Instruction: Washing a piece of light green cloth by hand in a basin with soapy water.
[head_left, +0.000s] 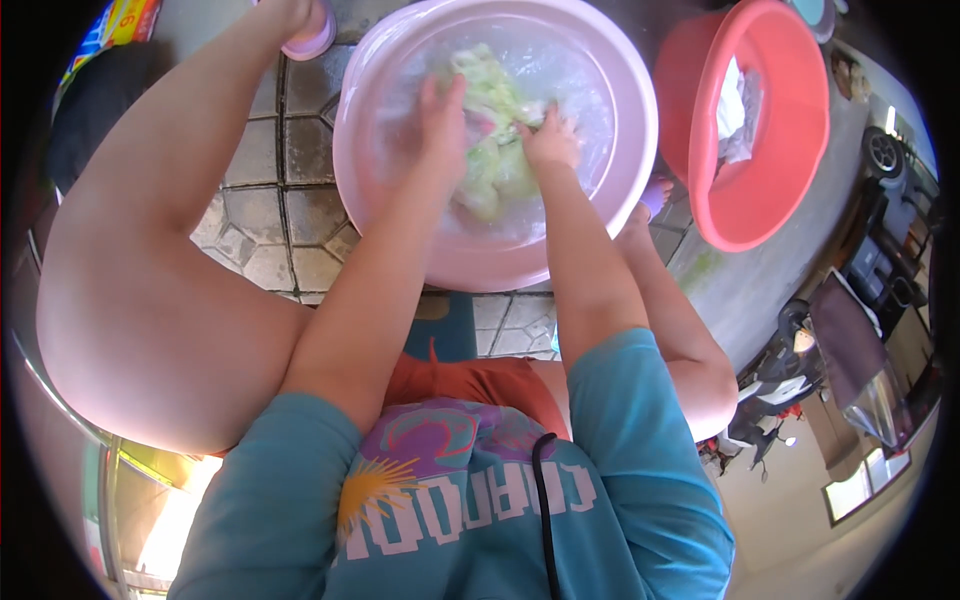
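A wide pink plastic basin (491, 268) of cloudy, sudsy water stands in front of me. A pale green wet cloth (495, 165) lies bunched in the water, with a small pinkish patch near its middle. My left hand (444, 120) is blurred at the left side of the cloth, fingers pointing away from me, and its grip is unclear. On the right, my right hand (553, 142) has its thumb and fingers at the cloth's edge, with a fold between them. Part of the cloth is under the water.
A coral-red plastic tub (765, 202) stands tilted in view at right, holding white cloth (731, 109). Under the basin are paving tiles (255, 150). A colourful printed bag (124, 26) lies far left. Parked motorbikes (780, 382) stand at far right. My bent legs flank the basin.
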